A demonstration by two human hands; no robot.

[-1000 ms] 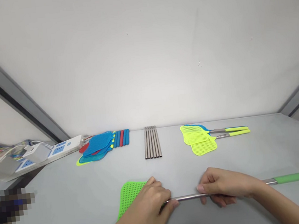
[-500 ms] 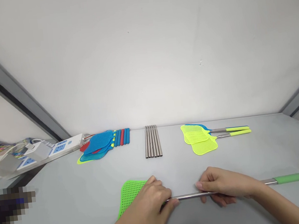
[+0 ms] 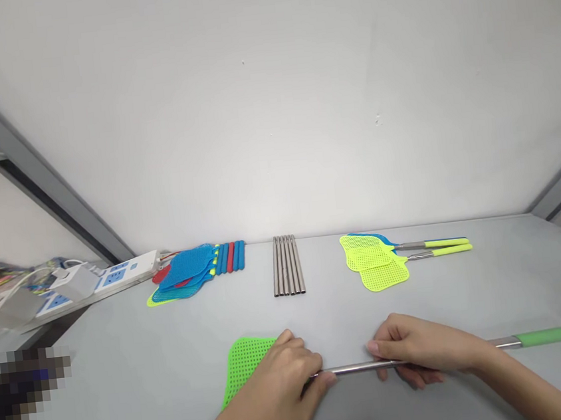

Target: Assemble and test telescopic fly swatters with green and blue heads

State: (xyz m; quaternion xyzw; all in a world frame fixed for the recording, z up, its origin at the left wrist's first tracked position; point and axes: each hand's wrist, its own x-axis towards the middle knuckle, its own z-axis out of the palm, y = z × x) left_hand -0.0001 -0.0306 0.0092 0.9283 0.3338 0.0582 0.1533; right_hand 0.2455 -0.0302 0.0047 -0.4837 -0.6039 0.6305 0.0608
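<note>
A fly swatter [image 3: 360, 367] with a green mesh head, a thin metal rod and a green grip lies across the front of the grey table. My left hand [image 3: 291, 382] is closed around the joint of head and rod and covers part of the mesh. Farther right, my right hand [image 3: 413, 350] has its fingers wrapped around the rod, thumb on the near-left side. Beyond my right wrist the thicker tube and the green grip [image 3: 554, 335] show. The swatter's neck is hidden under my left fingers.
Several metal rods [image 3: 287, 266] lie side by side at the back. Left of them are blue and red grips [image 3: 230, 257] and stacked swatter heads [image 3: 186, 270]. Swatters with yellow and blue heads [image 3: 382, 269] lie at the back right. A power strip [image 3: 127, 273] sits at the left edge.
</note>
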